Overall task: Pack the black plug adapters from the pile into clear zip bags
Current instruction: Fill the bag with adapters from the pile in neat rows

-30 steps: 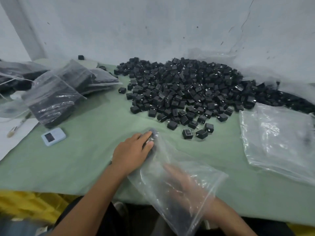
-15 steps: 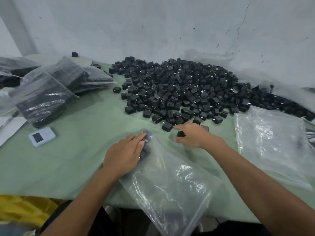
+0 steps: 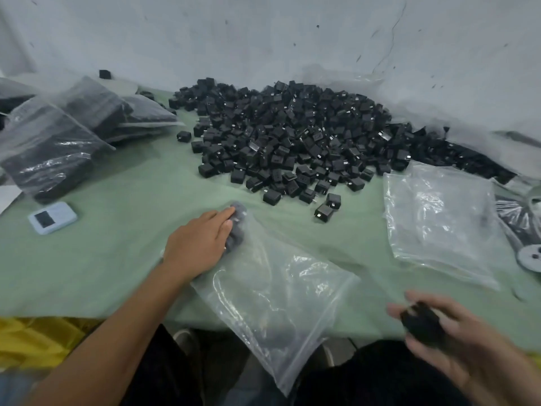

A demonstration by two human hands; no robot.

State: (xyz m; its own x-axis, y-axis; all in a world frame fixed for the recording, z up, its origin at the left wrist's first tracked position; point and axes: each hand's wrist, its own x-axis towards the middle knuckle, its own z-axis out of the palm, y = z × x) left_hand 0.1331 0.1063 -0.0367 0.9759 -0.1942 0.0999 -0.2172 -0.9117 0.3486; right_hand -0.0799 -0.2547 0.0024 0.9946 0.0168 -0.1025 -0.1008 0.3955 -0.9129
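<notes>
Far out to the left of my left hand [image 3: 199,244] lie the filled bags [image 3: 49,153], dark with packed adapters, and nearer to it, just to its left, a small pale-blue device [image 3: 52,217] sits on the green cloth [image 3: 102,273]. My left hand lies flat with the fingers straight, pressing down the far corner of the clear zip bag [image 3: 272,291]. Under its fingertips a few adapters in the bag [image 3: 237,230] show through the plastic. The rest of the bag runs back and to the right from this hand, over the table edge toward my lap. Beyond the hand, up and to the right, the pile of black plug adapters [image 3: 292,136] spreads to the wall, with a couple of strays [image 3: 323,213] at its near edge. Ahead of my right hand [image 3: 450,332] lies a stack of empty bags [image 3: 439,218]. That hand is blurred, at the near edge of the table to the right of the bag, its fingers curled round a black adapter [image 3: 418,320].
</notes>
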